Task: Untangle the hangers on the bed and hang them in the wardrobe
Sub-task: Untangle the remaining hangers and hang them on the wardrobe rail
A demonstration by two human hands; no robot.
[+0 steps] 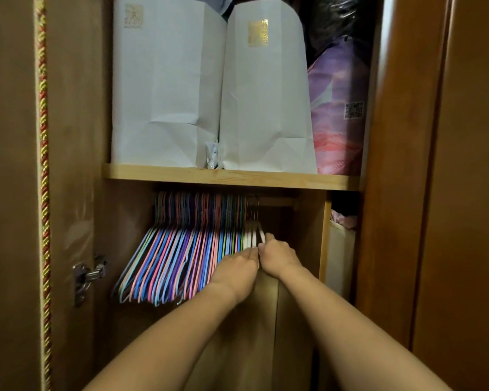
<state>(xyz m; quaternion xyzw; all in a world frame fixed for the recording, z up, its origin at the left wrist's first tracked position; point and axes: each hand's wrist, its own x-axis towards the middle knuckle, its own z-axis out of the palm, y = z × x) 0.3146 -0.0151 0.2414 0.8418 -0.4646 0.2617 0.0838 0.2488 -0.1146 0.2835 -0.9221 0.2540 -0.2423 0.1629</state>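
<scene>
Inside wardrobe: open, rail under shelf.
Colored hangers: packed on rail, left side.
White hangers: just right of colored ones.
Left hand: fingers straight against hangers.
Right hand: pinches outermost white hanger.

Wardrobe walls: brown wood, smooth, dull sheen. Shelf edge: pale raw-looking wood. Paper bags: white matt paper, creased, gold foil stamps. Hangers: smooth coloured coating; material unclear. Door hinge: shiny metal. Purple package: glossy plastic.
</scene>
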